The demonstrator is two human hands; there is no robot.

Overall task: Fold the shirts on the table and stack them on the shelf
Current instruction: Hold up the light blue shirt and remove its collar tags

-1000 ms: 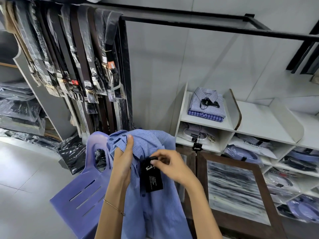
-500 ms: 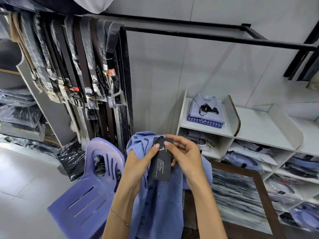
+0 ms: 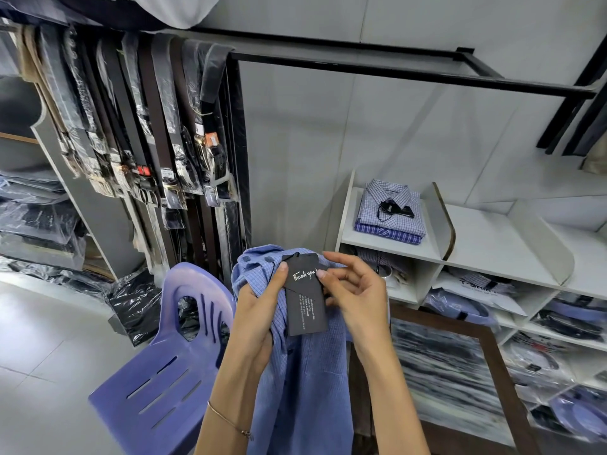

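Head view: my left hand point(image 3: 254, 310) grips the blue shirt point(image 3: 295, 372) bunched in the air, above the table's point(image 3: 499, 362) left edge. My right hand point(image 3: 356, 292) pinches its black tag point(image 3: 305, 303). Folded shirts point(image 3: 391, 213) sit at the shelf's point(image 3: 492, 244) top left corner.

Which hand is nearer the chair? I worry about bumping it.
Left. The left hand grips the shirt just right of the chair back; the right hand is farther right, at the tag.

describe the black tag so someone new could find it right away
Start at the purple plastic chair; just right of it both hands hold up a blue checked shirt. The black hang tag hangs at its collar, the only one reading "Thank you" in white script.
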